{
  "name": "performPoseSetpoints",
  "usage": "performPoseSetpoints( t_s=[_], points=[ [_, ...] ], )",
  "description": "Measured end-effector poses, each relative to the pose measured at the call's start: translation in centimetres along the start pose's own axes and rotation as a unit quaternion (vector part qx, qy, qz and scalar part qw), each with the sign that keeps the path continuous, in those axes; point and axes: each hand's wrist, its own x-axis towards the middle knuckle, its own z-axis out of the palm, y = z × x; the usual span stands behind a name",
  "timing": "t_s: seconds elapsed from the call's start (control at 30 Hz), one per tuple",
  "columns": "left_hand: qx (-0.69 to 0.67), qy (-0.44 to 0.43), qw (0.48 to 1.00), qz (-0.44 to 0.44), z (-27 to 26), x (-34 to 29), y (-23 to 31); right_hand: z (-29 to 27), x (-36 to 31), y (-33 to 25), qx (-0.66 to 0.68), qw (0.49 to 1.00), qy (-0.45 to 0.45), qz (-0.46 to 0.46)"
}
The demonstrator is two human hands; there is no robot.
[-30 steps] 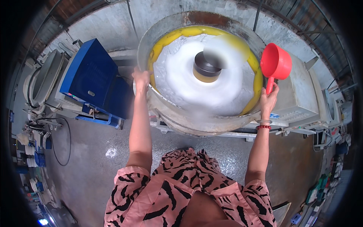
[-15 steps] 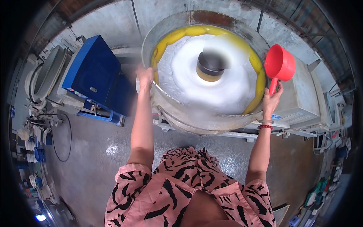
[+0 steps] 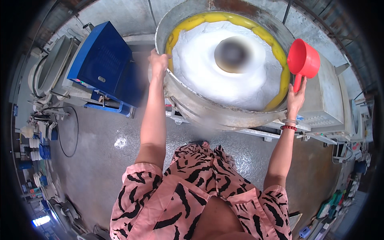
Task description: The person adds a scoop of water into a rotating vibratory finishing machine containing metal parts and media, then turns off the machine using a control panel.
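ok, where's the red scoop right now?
In the head view the red scoop is upper right, held by its handle in the right hand, raised at the right rim of the big metal drum, beside the yellow ring.

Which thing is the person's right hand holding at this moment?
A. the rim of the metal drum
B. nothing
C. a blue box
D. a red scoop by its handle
D: the right hand grips the handle of the red scoop, raised beside the metal drum.
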Motion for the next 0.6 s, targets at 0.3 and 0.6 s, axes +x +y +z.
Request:
performPoseSetpoints(
  t_s=[0.3,0.6],
  points=[
    [0.043,0.039,0.998,0.014,0.05,0.1,-0.33,0.43,0.33,0.56,-0.024,0.998,-0.025,0.053],
    [0.035,0.012,0.999,-0.019,0.25,-0.06,0.02,-0.01,0.17,0.57,-0.013,0.997,-0.03,0.064]
  ],
)
